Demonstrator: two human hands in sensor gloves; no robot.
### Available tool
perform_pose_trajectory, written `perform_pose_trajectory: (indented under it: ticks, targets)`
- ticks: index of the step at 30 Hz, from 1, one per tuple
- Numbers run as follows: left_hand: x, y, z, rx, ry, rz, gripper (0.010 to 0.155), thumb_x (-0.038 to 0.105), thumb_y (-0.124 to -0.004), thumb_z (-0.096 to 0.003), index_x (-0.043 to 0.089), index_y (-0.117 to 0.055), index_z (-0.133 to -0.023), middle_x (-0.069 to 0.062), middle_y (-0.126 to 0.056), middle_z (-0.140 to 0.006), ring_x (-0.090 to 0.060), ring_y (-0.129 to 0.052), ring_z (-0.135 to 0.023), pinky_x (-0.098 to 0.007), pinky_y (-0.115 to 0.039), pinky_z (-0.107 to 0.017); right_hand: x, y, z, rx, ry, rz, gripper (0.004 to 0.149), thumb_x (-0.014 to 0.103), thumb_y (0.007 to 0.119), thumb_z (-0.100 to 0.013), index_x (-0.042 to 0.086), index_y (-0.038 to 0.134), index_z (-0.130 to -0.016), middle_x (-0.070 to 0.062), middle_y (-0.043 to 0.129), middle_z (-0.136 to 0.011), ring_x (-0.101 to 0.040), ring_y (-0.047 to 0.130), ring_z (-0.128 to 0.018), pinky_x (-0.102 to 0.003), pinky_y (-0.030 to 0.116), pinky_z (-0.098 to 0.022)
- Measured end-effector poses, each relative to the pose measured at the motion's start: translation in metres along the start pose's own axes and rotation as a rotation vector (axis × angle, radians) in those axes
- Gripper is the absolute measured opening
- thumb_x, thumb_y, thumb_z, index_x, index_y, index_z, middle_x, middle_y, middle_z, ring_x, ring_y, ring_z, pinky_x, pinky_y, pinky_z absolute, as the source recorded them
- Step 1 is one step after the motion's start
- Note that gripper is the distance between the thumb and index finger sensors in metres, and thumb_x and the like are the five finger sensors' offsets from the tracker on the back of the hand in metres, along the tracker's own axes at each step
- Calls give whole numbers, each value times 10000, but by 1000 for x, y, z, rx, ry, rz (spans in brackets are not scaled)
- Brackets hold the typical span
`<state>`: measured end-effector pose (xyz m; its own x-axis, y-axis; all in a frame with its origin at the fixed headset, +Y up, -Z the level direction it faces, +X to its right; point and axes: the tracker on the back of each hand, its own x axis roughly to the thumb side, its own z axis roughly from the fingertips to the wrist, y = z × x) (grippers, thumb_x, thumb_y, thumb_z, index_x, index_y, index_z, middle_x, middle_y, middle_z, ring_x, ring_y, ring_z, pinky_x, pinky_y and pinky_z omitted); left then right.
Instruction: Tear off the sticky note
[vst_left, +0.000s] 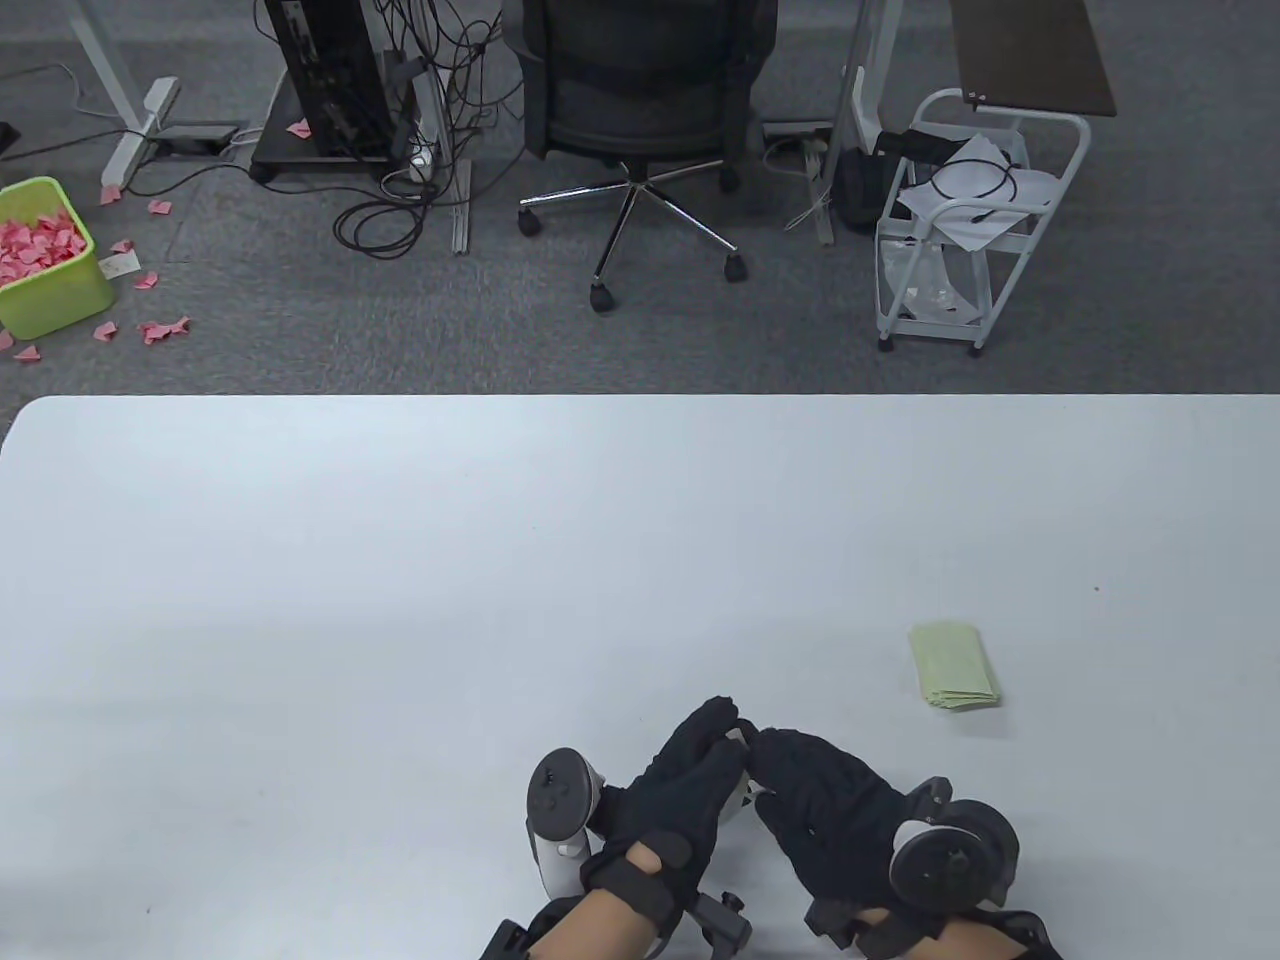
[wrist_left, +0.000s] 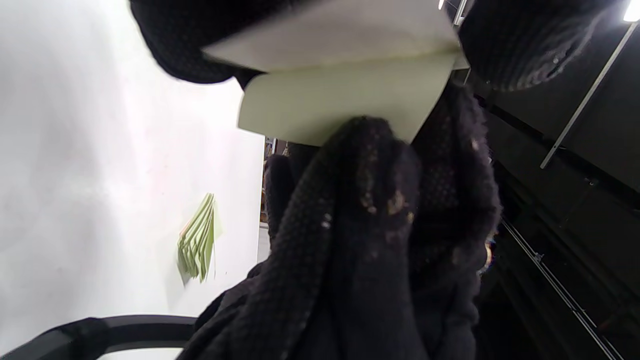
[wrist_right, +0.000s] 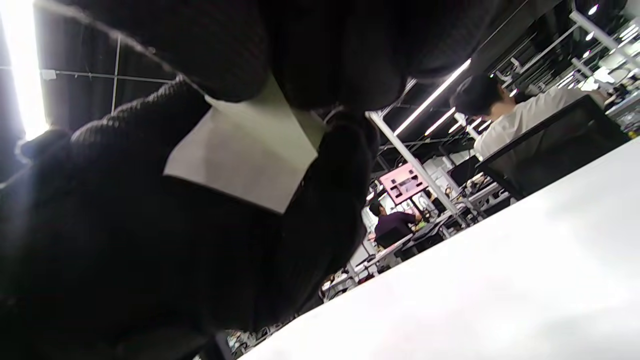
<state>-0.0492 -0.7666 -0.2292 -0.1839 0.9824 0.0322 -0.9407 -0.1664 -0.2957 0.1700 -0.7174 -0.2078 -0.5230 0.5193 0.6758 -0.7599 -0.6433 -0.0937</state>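
Observation:
My two hands meet at the table's near edge, fingertips together. My left hand (vst_left: 712, 740) and right hand (vst_left: 778, 752) both pinch a pale green sticky note pad, which is almost hidden in the table view. In the left wrist view, one sheet (wrist_left: 345, 97) stands parted from the layer above it (wrist_left: 330, 35), still joined along one edge, with gloved fingers (wrist_left: 370, 165) on it. In the right wrist view the note (wrist_right: 245, 150) sits between dark fingers (wrist_right: 335, 190). A fanned pile of loose green notes (vst_left: 955, 667) lies on the white table (vst_left: 400, 560) to the right of my hands; it also shows in the left wrist view (wrist_left: 197, 240).
Beyond the table's far edge, on the carpet, stand a green bin (vst_left: 45, 290) of pink paper scraps at far left, an office chair (vst_left: 635, 110) and a white cart (vst_left: 965, 220).

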Motion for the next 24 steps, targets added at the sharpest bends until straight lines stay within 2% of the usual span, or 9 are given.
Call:
perform_pose_trajectory:
  ticks: [9,17,24]
  targets:
    - [1,-3,0,-77,23,-67,866,598,-730,-624,-22,-449,-1160,-250,-615,-1099,-432,-790,-870,-568,-719,-616,-6,-12,-3,-45,28,33,385,310,847,-490,180,751,-840,-64,857,-772,-272,933,-653,-419,781,-506]
    - [3,-4,-1,-192,-5,-131,939,605,-764,-609,-57,-394,-1164,-311,-574,-1106,-471,-778,-871,-581,-720,-609,-7,-20,-4,-61,16,72,411,314,895,-471,192,743,-833,-47,853,-758,-260,935,-638,-410,784,-501]
    - [4,-8,-1,-227,3,-150,936,540,-803,-603,-81,-371,-1155,-329,-560,-1103,-478,-776,-871,-584,-722,-605,-7,-21,-4,-57,2,90,441,310,948,-445,219,737,-820,-17,838,-757,-251,931,-638,-404,782,-502]
